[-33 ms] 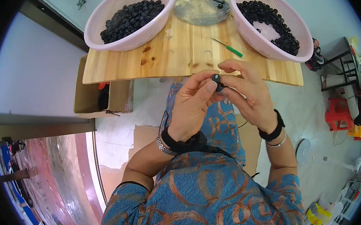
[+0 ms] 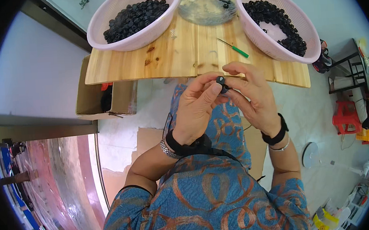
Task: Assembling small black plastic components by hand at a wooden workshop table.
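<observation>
As left hand point(image 2: 194, 109) pinches black piece point(image 2: 220, 80), right hand point(image 2: 257, 97) (curled) faces it

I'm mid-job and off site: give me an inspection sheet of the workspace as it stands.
Surface: wooden table, light planks with dark knots.
Job's things: small black part at the fingertips; left pink basket and right pink basket, both holding black pieces.
Clutter: green-handled tool lying on the table; round clear tray between the baskets.
Hands: left hand pinches the part; right hand has its fingertips at it, grip partly hidden.
Cables: thin dark line beside the lap, perhaps a cord; unclear.
Surroundings: open cardboard box by the table's left end; red stool at right.
</observation>
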`<state>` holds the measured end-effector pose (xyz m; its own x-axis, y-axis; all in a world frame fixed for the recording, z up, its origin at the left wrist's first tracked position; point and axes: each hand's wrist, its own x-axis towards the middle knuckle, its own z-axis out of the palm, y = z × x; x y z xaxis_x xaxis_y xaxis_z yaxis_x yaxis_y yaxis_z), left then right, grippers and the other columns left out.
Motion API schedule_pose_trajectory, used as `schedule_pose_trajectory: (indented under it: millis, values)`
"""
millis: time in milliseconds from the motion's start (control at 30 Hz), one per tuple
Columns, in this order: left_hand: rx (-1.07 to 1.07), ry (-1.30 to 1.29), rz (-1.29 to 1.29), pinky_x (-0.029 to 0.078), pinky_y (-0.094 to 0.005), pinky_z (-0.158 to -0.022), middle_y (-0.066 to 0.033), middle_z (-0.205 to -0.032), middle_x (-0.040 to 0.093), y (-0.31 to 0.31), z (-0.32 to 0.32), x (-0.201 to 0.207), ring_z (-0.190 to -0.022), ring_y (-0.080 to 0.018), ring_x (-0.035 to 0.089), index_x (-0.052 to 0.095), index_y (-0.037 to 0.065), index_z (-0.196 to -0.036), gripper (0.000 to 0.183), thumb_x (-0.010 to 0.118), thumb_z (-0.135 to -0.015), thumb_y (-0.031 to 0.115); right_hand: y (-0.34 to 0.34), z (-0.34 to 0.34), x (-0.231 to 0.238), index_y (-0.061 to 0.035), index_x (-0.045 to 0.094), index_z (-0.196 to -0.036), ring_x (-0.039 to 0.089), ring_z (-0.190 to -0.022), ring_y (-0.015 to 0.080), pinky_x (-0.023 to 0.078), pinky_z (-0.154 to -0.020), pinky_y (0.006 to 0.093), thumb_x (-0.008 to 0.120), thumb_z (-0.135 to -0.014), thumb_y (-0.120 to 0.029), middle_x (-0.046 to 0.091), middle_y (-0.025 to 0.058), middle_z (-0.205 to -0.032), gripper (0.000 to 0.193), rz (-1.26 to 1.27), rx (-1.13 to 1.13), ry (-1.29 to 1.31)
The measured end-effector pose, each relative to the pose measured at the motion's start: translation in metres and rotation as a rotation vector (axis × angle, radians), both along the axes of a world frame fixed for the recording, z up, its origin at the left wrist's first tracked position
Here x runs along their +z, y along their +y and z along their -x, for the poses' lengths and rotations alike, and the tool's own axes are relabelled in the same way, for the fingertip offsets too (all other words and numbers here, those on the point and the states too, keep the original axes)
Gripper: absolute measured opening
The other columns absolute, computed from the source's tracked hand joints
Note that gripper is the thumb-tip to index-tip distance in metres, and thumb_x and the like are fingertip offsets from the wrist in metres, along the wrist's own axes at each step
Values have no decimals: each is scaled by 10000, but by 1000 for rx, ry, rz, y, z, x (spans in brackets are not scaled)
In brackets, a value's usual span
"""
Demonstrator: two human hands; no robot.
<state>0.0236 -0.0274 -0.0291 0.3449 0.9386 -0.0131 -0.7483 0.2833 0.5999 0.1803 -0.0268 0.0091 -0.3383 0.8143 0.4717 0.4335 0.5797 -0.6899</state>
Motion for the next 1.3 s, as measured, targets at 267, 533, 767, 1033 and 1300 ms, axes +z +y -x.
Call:
schedule_pose_trajectory:
  millis: [267,533,767,1033,1300]
  values:
    - [96,130,-101,467,-223,-714,-56,-996,596,-12,-2,-7,-864,-116,569,536,17,-1122,250,536,-893,118,-23,24,-17,-8,602,-996,563,-902,190,471,-749,279,586,-766,30,547,120,-1060,233,200,-162,521]
    - [57,127,-38,475,-259,-775,-84,-1045,581,-19,-5,-7,-918,-147,568,514,12,-1145,255,489,-913,115,-25,23,-37,-1,607,-988,559,-791,137,459,-707,238,640,-741,19,570,93,-1001,250,-14,-172,493]
    - [-64,112,-29,492,-284,-783,-110,-1086,578,-18,2,-12,-945,-169,574,500,4,-1184,287,474,-917,109,-30,26,-38,-1,619,-964,562,-776,145,465,-680,239,681,-719,-2,588,96,-977,253,-59,-218,521]
    - [51,311,-171,478,-219,-661,-93,-1065,589,-21,-2,-15,-866,-118,567,533,11,-1158,273,501,-909,119,-28,30,-47,21,607,-956,568,-857,145,471,-742,242,641,-760,19,598,96,-957,199,20,-255,647]
    - [-56,102,77,497,-189,-654,-106,-1074,580,-5,11,-4,-828,-97,587,534,22,-1139,251,511,-897,87,-34,14,-40,34,548,-1038,591,-819,120,488,-731,227,597,-816,26,611,103,-954,228,229,-184,1015]
